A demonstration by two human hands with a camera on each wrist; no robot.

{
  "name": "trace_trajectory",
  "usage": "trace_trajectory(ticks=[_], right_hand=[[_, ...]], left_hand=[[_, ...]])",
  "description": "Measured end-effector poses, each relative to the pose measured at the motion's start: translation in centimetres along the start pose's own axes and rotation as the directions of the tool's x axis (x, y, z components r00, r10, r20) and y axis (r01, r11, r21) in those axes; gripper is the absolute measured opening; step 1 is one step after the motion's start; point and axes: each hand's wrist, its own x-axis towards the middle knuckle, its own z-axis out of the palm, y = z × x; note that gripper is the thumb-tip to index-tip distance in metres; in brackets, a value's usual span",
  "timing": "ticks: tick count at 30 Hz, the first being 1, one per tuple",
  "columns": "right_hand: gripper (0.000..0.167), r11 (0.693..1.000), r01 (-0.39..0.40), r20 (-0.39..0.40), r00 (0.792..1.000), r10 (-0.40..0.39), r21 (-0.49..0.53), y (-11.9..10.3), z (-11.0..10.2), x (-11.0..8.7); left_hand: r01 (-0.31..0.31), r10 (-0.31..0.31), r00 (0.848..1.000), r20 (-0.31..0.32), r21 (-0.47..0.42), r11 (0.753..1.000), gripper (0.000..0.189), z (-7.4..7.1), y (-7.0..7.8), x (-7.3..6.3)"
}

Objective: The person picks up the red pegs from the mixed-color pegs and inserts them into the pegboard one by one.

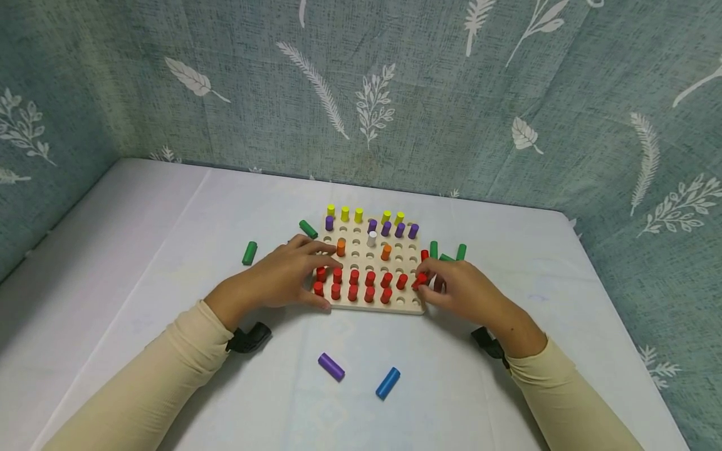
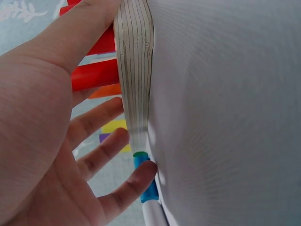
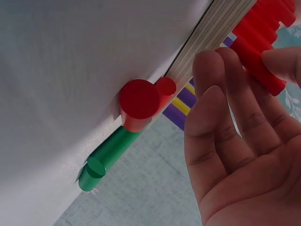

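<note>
A wooden pegboard lies on the table, with rows of red pegs at its near side. My right hand pinches a red peg between thumb and fingers at the board's right edge. That peg is tilted in the head view; whether its lower end sits in a hole I cannot tell. My left hand lies along the board's left edge with fingers spread, the thumb by the near corner. Beside its little finger, a blue peg and a white peg show in the left wrist view.
Yellow, purple, orange and white pegs stand farther back on the board. Loose green pegs lie to both sides, and loose red pegs lie right of the board. A purple peg and a blue peg lie in front.
</note>
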Motion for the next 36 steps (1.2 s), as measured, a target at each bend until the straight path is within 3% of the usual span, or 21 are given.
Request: trace_trajectory(ticks=[16, 26, 36], right_hand=[[0.021, 1.000, 0.016, 0.017, 1.000, -0.016, 0.009, 0.16, 0.21, 0.23], [0.024, 1.000, -0.029, 0.029, 0.999, 0.029, 0.011, 0.14, 0.12, 0.22], [0.024, 1.000, -0.004, 0.017, 1.000, 0.004, 0.000, 0.28, 0.10, 0.19]], left_hand=[[0.006, -0.006, 1.000, 0.010, -0.010, 1.000, 0.075, 0.01, -0.12, -0.11], [0.013, -0.013, 1.000, 0.015, -0.012, 1.000, 0.075, 0.11, -0.16, -0.01], [0.017, -0.017, 1.000, 0.018, -0.010, 1.000, 0.074, -0.04, 0.04, 0.05]])
